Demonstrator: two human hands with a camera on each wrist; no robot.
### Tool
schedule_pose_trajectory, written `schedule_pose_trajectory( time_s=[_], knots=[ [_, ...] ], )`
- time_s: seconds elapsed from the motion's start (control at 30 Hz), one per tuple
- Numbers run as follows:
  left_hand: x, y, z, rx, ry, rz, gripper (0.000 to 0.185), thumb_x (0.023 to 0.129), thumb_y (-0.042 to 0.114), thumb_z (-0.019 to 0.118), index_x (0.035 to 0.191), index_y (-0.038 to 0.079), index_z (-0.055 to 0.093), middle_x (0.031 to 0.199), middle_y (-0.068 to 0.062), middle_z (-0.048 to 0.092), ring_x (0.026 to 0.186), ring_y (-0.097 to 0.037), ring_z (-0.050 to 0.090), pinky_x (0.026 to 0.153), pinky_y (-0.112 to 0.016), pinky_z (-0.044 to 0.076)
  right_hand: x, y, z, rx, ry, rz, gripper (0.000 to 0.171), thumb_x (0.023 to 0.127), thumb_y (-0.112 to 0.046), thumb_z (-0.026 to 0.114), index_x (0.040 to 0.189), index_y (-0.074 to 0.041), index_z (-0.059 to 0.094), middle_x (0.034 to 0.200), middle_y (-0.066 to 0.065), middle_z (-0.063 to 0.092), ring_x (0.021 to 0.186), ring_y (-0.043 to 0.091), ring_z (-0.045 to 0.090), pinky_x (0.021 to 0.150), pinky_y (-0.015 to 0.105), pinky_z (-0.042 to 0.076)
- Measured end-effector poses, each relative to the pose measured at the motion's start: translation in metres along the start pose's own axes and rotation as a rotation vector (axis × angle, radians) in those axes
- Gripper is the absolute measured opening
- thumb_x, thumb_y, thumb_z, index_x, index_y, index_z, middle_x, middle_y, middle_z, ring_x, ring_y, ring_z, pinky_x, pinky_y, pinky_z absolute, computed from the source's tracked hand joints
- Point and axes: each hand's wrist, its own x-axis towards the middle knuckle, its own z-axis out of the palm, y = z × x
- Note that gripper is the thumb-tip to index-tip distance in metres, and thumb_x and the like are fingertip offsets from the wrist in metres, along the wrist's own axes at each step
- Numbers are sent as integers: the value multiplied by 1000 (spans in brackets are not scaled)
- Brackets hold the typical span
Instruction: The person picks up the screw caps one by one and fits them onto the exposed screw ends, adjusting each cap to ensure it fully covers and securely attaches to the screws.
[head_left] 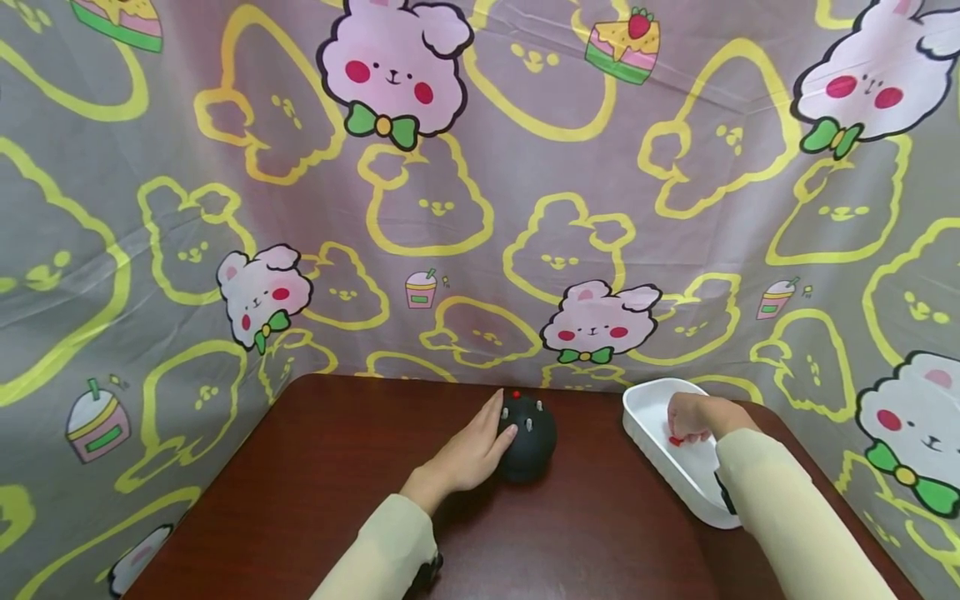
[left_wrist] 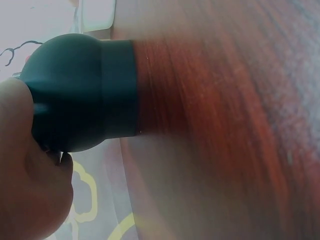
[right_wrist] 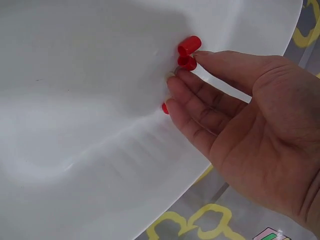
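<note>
My left hand grips black knob on bench; my right hand, fingers relaxed, touches red caps in white tray.

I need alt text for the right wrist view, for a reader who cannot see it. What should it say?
A right hand reaches into a white tray, its fingertips at a few small red caps lying on the tray's floor. It is unclear whether the fingers grip a cap yet. Patterned cloth shows below the tray's rim.
</note>
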Motion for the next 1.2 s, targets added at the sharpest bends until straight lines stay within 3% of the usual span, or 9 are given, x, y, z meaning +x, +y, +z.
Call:
schedule_pose_trajectory(
  time_s=[0.6,0.8,1.0,1.2],
  knots=[
    [-1,5,0,-11,-11,-14,76,110,52,30,164,4,9,171,-12,10,156,-23,15,123,-46,23,-8,-4,-3,-19,-15,51,15,85,6,65,80,-7,60,75,6,62,73,21,61,68,36,54],
    [0,4,-3,-6,-8,-6,76,110,53,29,164,4,9,172,-10,9,157,-22,14,124,-45,22,-10,-6,-8,-19,-20,37,12,86,7,67,85,-3,61,74,6,63,69,19,61,65,30,53],
    [0,3,-2,1,-6,-5,77,110,54,29,164,3,9,171,-11,10,156,-23,15,123,-46,23,-6,-1,-5,-70,33,-17,13,83,6,68,75,-3,65,65,6,65,60,14,61,59,27,54],
    [0,2,-1,-5,-6,1,76,110,53,29,164,3,9,171,-15,12,156,-25,16,123,-48,23,-8,-1,-4,-41,114,-75,15,81,9,67,72,-3,64,63,6,64,57,15,61,56,27,53]
  ],
)
